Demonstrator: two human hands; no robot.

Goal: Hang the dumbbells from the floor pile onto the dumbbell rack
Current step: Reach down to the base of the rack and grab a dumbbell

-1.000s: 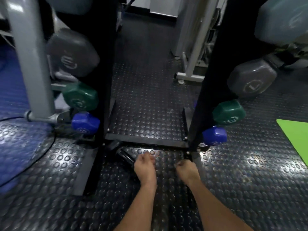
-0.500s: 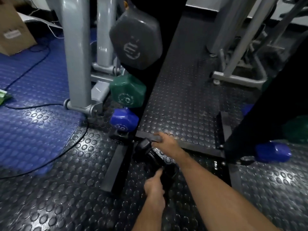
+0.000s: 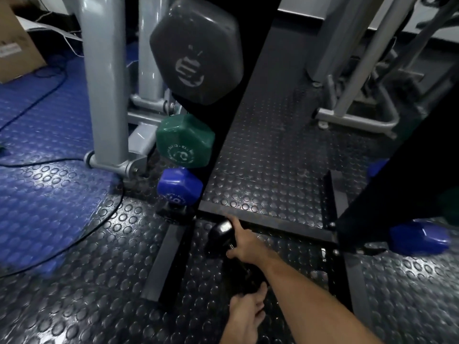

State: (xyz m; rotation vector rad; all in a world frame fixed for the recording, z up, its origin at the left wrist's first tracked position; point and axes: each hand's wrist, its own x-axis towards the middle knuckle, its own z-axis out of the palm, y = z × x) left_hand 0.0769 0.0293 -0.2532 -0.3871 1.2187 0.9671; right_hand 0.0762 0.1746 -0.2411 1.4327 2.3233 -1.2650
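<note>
Black dumbbell (image 3: pixel 224 240) lying on studded black rubber floor (image 3: pixel 270 160), just in front of rack's flat base crossbar (image 3: pixel 268 220); glossy rounded far head visible, near head dark and hard to make out. Right hand (image 3: pixel 244 245) reaching across from lower right, resting on far head and handle area, index finger extended straight toward crossbar, remaining fingers loosely bent (grip on handle cannot be confirmed). Left hand (image 3: pixel 244 316) at near end of same dumbbell, fingers (image 3: pixel 260 295) curled at its dark near head; whether clasped round it cannot be told.

Dumbbell rack (image 3: pixel 244 100): black matte uprights, flat steel feet. On left upright, three hexagonal-headed dumbbells stacked by size: large grey dumbbell (image 3: pixel 196 49) at top, green dumbbell (image 3: pixel 185 141) below, small blue dumbbell (image 3: pixel 178 186) lowest. On right upright, second blue head (image 3: pixel 419 237), glossy and blurred.

Grey tubular machine frame (image 3: pixel 104 80) left of rack. Blue studded mat (image 3: pixel 49 135) beyond, dark cable (image 3: pixel 82 234) curving over it. Cardboard box (image 3: pixel 17 53) at top left.
</note>
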